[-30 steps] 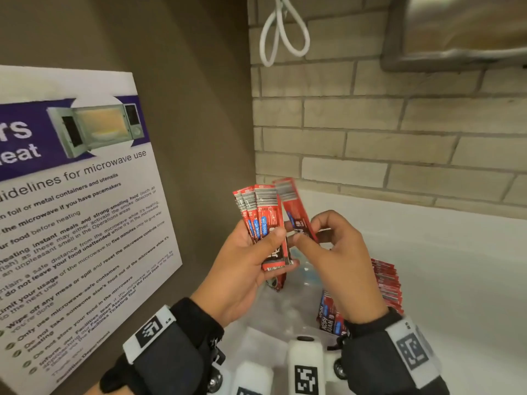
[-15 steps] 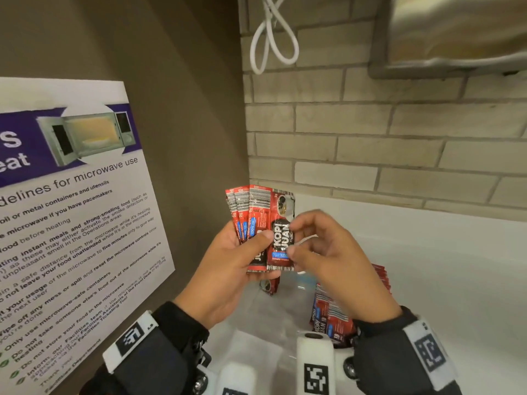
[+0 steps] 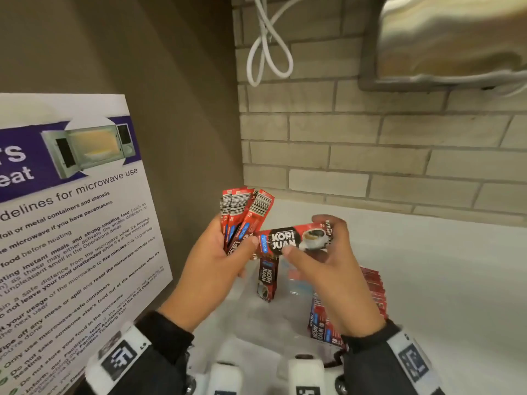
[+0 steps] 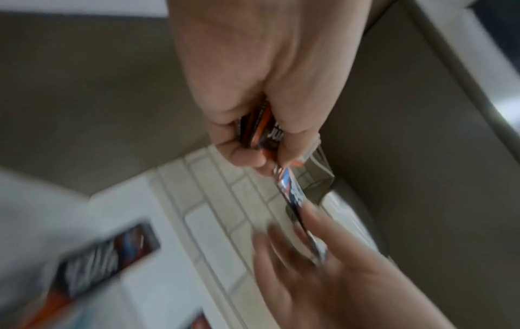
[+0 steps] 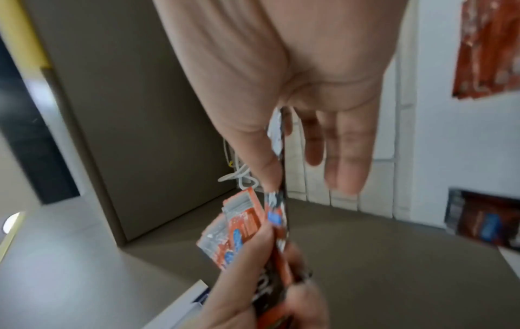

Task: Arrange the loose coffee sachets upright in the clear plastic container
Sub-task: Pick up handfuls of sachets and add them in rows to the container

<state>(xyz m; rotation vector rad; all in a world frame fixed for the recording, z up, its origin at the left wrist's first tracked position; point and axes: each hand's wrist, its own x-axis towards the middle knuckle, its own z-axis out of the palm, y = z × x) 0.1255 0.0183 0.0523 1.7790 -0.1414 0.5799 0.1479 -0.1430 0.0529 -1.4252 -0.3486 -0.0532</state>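
My left hand [image 3: 216,260] grips a fanned bunch of red coffee sachets [image 3: 242,212], barcode ends up, above the clear plastic container [image 3: 256,317]. My right hand [image 3: 328,260] pinches one more red and black sachet [image 3: 293,240] and holds it sideways, its left end against the bunch under my left thumb. In the left wrist view the bunch [image 4: 258,129] shows between my curled fingers. In the right wrist view the single sachet [image 5: 281,178] is seen edge-on under my thumb. One sachet [image 3: 266,280] stands upright inside the container, and a row of sachets [image 3: 370,295] fills its right side.
A microwave guidelines poster [image 3: 65,238] leans on the brown wall at left. A brick wall [image 3: 370,152] stands behind the white counter [image 3: 456,280]. A white cable [image 3: 265,44] hangs above, next to a steel fixture [image 3: 450,41].
My right hand has turned the single sachet from upright to lying sideways, printed face toward me, and drawn it rightward off the bunch. The bunch in my left hand has fanned slightly.
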